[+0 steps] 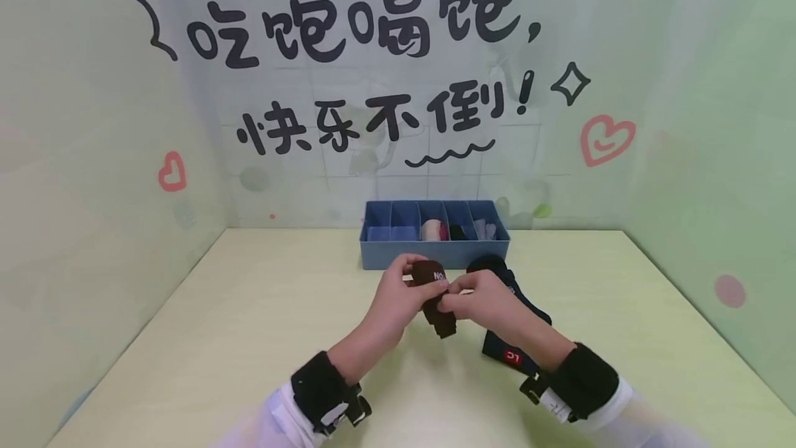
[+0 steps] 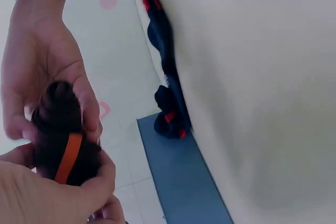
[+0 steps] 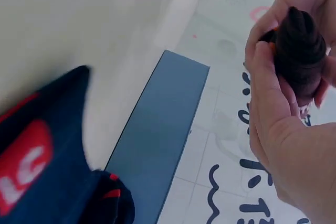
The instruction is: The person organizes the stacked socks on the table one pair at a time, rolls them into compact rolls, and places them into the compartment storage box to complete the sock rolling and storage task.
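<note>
A brown sock (image 1: 429, 272), partly rolled up, is between both hands above the table. My left hand (image 1: 393, 301) grips it from the left with thumb and fingers. With thumb and fingertips, my right hand (image 1: 491, 301) pinches its right side. In the left wrist view an orange stripe crosses the rolled sock (image 2: 59, 153); its twisted end points toward the right hand (image 2: 44, 59). A pair of navy socks (image 1: 497, 346) with a red label lies on the table, partly hidden behind the right forearm.
A blue divided box (image 1: 435, 256) stands by the back wall. Its middle and right compartments hold a pale and red bundle (image 1: 432, 230), a dark bundle (image 1: 457, 232) and a grey-lilac bundle (image 1: 485, 229). Pale walls enclose the light wooden table (image 1: 280, 310) at the back and sides.
</note>
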Action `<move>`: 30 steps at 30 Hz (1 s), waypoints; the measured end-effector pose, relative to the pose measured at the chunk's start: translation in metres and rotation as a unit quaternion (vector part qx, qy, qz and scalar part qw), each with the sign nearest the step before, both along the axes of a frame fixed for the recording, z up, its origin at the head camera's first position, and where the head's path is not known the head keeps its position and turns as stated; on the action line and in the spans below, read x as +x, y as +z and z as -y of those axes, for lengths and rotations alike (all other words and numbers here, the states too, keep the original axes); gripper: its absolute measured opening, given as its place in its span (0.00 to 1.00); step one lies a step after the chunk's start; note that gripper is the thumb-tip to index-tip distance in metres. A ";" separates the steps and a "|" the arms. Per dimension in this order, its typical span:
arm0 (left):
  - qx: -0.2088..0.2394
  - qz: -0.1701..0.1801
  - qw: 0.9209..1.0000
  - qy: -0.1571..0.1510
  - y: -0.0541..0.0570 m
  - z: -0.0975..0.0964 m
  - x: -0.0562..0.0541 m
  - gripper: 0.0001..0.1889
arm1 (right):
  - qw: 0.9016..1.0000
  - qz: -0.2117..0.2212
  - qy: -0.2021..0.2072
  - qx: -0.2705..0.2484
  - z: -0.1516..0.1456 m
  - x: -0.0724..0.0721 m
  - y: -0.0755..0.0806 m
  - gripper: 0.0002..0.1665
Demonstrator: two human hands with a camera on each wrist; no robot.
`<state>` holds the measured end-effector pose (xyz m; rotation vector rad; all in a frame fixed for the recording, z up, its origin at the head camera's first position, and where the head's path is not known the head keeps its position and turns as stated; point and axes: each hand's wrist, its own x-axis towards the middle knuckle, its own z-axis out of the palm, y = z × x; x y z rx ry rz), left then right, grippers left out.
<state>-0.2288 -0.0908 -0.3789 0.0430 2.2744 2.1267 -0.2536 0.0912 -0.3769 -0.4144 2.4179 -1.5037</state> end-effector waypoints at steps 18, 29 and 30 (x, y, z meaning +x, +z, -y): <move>-0.170 -0.141 0.963 0.156 0.051 0.021 -0.160 0.24 | 0.998 0.010 0.044 0.043 -0.003 -0.005 0.004 0.19; -0.492 -0.139 0.848 0.141 -0.013 0.012 -0.192 0.23 | 0.996 -0.038 0.038 0.075 -0.029 0.001 -0.001 0.19; -0.517 -0.131 0.835 0.136 -0.018 0.013 -0.193 0.24 | 0.995 -0.046 0.038 0.081 -0.031 0.000 0.000 0.19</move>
